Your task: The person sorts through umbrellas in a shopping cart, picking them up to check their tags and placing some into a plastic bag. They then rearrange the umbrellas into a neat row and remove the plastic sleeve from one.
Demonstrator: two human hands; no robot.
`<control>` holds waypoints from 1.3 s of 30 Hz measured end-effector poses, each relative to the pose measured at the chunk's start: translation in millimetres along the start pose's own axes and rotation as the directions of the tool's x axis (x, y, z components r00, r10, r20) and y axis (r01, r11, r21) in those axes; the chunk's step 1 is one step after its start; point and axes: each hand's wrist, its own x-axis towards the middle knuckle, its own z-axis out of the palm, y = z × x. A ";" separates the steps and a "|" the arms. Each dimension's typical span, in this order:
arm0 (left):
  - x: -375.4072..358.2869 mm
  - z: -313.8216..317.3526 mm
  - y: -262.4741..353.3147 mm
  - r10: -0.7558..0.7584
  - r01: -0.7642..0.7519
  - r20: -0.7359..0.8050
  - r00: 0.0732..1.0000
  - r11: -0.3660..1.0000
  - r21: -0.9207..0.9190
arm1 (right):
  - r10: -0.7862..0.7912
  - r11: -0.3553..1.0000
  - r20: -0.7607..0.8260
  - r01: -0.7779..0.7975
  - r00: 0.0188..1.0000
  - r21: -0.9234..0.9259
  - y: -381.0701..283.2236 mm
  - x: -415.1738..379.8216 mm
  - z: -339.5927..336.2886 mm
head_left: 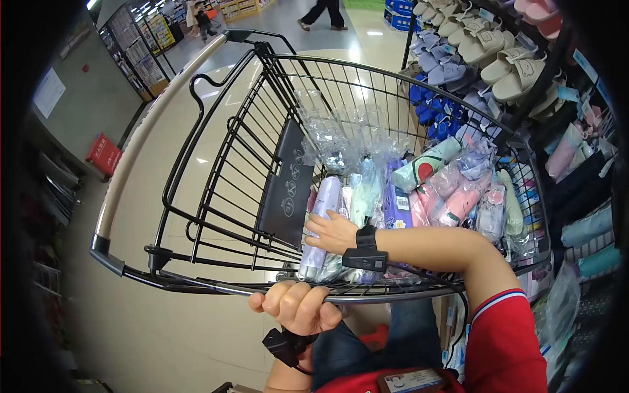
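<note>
L hand (298, 306) is gripping cart rim (196, 283); R hand (333, 232), fingers spread open, is pressing on wrapped umbrellas (367, 203) (basket already well stocked, front part bare).

sandals (498, 56) on rack, red sign (103, 154)

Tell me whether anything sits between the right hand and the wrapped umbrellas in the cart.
Nothing visible does. The right hand already rests on the lilac wrapped umbrella inside the cart; the left hand grips the rim.
</note>
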 end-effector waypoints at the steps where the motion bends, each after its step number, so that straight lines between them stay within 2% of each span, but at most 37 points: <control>1: 0.3 -1.4 0.6 -0.008 0.008 0.019 1.000 1.000 -0.004 | 0.002 1.000 0.012 -0.002 1.000 -0.006 -0.3 2.8 4.9; 2: 0.7 -2.7 0.6 -0.013 0.013 0.040 0.999 1.000 -0.007 | 0.083 0.992 0.079 -0.090 0.993 0.092 -2.0 4.1 9.4; 3: 0.7 -2.7 0.0 -0.013 0.013 0.039 0.999 1.000 -0.001 | 0.077 0.992 0.075 -0.084 0.994 0.094 -2.8 6.1 4.7; 5: 0.4 -0.1 -1.3 0.009 -0.009 0.013 1.000 1.000 -0.013 | 0.054 0.998 0.061 -0.054 0.997 0.007 -0.7 6.5 -6.9; 7: 1.3 0.5 -1.6 0.014 -0.013 0.008 1.000 1.000 -0.008 | 0.034 0.999 0.087 -0.035 0.996 0.007 5.5 2.7 -9.3; 9: 0.6 0.2 -1.4 0.012 -0.012 0.004 1.000 1.000 -0.006 | 0.133 0.991 0.093 -0.131 0.987 -0.026 10.3 -5.2 -12.1; 10: 0.1 -0.2 -1.5 0.007 -0.007 0.003 1.000 1.000 -0.014 | 0.076 0.989 0.003 -0.075 0.997 -0.126 15.0 -6.9 -12.0; 11: 0.5 0.0 -1.6 0.003 -0.003 -0.004 1.000 1.000 -0.018 | 0.063 0.990 0.009 -0.061 0.998 -0.129 19.4 -9.0 -13.0; 14: 2.8 -1.8 -3.0 0.021 -0.021 -0.002 1.000 1.000 -0.016 | 0.144 0.976 0.240 -0.178 0.960 0.128 35.2 -7.0 -25.9; 15: 3.4 -2.0 -4.1 0.035 -0.035 0.010 0.999 0.999 -0.008 | 0.134 0.978 0.233 -0.166 0.963 0.125 41.7 -6.8 -35.7; 18: 3.2 1.5 -6.8 0.059 -0.060 -0.037 0.998 0.998 -0.013 | 0.234 0.947 0.020 -0.232 0.972 0.221 60.2 -6.0 -68.1; 19: 3.5 2.2 -6.7 0.066 -0.067 -0.052 0.996 0.997 -0.025 | 0.223 0.952 0.019 -0.222 0.975 0.210 65.2 -5.4 -75.8; 21: 5.7 0.6 -7.3 0.069 -0.070 -0.052 0.996 0.997 -0.019 | 0.368 0.888 0.004 -0.353 0.930 0.295 74.6 -4.1 -88.8; 22: 5.3 2.2 -8.2 0.084 -0.085 -0.058 0.995 0.996 -0.025 | 0.407 0.858 -0.049 -0.363 0.912 0.364 80.4 -5.6 -85.7; 23: 5.2 3.9 -8.6 0.099 -0.101 -0.063 0.993 0.994 -0.033 | 0.402 0.864 -0.054 -0.359 0.914 0.352 83.9 -6.1 -85.9; 25: 5.9 6.0 -9.0 0.103 -0.107 -0.094 0.990 0.994 -0.039 | 0.481 0.796 -0.009 -0.433 0.876 0.423 89.1 -6.8 -90.9; 31: 6.9 7.6 -8.7 0.113 -0.123 -0.156 0.981 0.991 -0.058 | 0.466 0.769 -0.042 -0.381 0.884 0.514 99.8 -8.5 -99.5; 33: 9.4 6.4 -8.7 0.113 -0.125 -0.156 0.981 0.989 -0.074 | 0.471 0.678 -0.020 -0.348 0.882 0.648 105.1 -5.2 -110.1; 35: 17.4 -4.5 -1.6 0.091 -0.102 -0.132 0.987 0.991 -0.083 | 0.504 0.688 -0.056 -0.361 0.862 0.629 89.8 0.4 -147.3; 37: 27.9 -17.6 4.2 -0.009 0.012 0.036 0.999 0.996 -0.093 | 0.475 0.743 -0.082 -0.349 0.876 0.571 75.0 4.6 -180.1; 38: 35.3 -33.3 8.9 -0.066 0.089 0.196 0.978 0.990 -0.112 | 0.462 0.816 -0.127 -0.364 0.878 0.450 70.3 0.3 -180.7; 39: 44.5 -39.8 12.0 -0.060 0.084 0.204 0.977 0.990 -0.110 | 0.468 0.811 -0.129 -0.366 0.874 0.457 57.6 -1.4 -190.4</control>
